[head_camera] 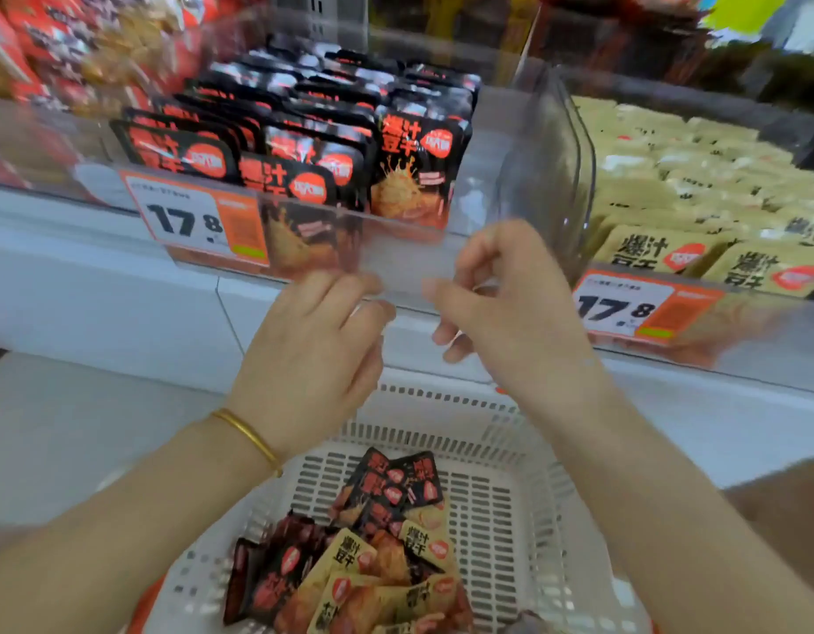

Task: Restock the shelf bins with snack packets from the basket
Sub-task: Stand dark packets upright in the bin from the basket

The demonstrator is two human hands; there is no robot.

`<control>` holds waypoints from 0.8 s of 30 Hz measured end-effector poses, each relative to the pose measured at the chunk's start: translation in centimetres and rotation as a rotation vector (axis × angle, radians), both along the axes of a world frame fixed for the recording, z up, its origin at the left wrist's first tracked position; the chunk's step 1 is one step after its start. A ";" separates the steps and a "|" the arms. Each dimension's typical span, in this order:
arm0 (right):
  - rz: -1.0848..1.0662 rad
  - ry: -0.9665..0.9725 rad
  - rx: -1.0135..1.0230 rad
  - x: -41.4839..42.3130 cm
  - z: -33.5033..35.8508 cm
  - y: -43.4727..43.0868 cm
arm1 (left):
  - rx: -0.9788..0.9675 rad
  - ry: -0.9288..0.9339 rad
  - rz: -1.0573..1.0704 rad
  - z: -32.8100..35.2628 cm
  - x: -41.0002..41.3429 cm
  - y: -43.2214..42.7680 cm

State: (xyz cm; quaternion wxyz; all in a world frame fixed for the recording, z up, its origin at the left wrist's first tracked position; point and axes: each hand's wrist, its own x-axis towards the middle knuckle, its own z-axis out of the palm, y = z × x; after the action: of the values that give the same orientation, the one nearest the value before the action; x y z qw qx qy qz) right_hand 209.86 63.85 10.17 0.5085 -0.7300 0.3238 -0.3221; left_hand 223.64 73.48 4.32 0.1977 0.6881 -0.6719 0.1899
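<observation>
A white slotted basket (496,491) sits low in front of me, holding several black packets (391,487) and yellow packets (350,555). Above it, a clear shelf bin (396,263) is filled with rows of upright black packets (414,171). The bin to its right holds yellow packets (697,176). My left hand (313,340) and my right hand (510,304) hover side by side at the front wall of the black-packet bin. Their fingers are loosely curled and neither hand holds anything. A gold bangle is on my left wrist.
A curved clear divider (551,167) separates the two bins. Orange and white price tags reading 17.8 hang on the bin fronts (194,221) (633,308). Red snack bags (52,48) fill the shelf at far left. A white shelf ledge (121,304) runs below the bins.
</observation>
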 end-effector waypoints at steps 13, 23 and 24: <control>0.443 1.170 0.125 0.3 -32.8 -0.1 | 0.713 0.023 0.087 -6.8 0.6 1.6; 0.345 1.311 0.127 2.0 -36.1 0.5 | 0.724 0.067 0.092 -8.2 1.6 2.7; 0.332 1.256 0.144 1.9 -35.8 0.4 | 0.736 0.068 0.089 -8.3 1.3 2.6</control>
State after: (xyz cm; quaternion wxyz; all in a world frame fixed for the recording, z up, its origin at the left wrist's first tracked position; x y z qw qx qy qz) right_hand 211.72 64.25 -25.62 0.3132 -0.7837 0.4631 0.2707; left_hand 224.99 76.12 -3.98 -0.0491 0.7476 -0.6576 -0.0789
